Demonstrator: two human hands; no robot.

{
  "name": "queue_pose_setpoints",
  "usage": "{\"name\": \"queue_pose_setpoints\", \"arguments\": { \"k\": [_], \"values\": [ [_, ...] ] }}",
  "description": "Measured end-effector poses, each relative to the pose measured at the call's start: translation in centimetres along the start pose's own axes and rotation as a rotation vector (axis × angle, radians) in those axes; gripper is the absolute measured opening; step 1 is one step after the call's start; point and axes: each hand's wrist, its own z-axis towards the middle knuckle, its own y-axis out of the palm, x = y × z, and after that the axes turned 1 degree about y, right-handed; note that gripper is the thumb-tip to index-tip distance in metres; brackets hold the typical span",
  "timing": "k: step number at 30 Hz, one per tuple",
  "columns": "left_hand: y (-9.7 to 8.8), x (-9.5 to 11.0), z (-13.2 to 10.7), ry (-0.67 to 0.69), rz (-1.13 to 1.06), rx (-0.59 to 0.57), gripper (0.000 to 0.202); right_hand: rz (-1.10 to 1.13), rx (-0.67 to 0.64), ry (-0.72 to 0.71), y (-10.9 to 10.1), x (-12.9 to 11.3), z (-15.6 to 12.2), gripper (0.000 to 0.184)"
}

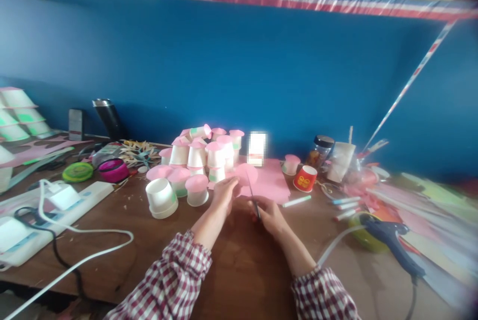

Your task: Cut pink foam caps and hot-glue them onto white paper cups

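Note:
My left hand (pixel 225 191) pinches the edge of a round pink paper disc (pixel 247 173). In my right hand (pixel 272 214) is a pair of scissors (pixel 253 193), its fingers closed round the handles and the blades pointing up over the disc. Under and behind the disc lies a larger pink paper sheet (pixel 274 178) on the table. Left of my left hand stand stacked white paper cups (pixel 179 155) topped with pink discs. A bare white cup (pixel 160 198) is upside down in front of them.
At right are a red cup (pixel 305 179), a lidded jar (pixel 321 150), markers (pixel 296 201) and a blue glue gun (pixel 392 243) among paper scraps. A power strip (pixel 89 203) with cables lies left, near a dark bottle (pixel 106 118). A blue partition (pixel 239 61) rises behind.

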Motion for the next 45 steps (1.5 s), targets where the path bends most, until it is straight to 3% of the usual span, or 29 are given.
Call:
{"name": "queue_pose_setpoints", "arguments": {
  "k": [45],
  "values": [
    [-0.12, -0.31, 0.39, -0.091, -0.074, 0.062, 0.014, -0.046, 0.066, 0.049, 0.05, 0.38, 0.28, 0.031]
  ]
}}
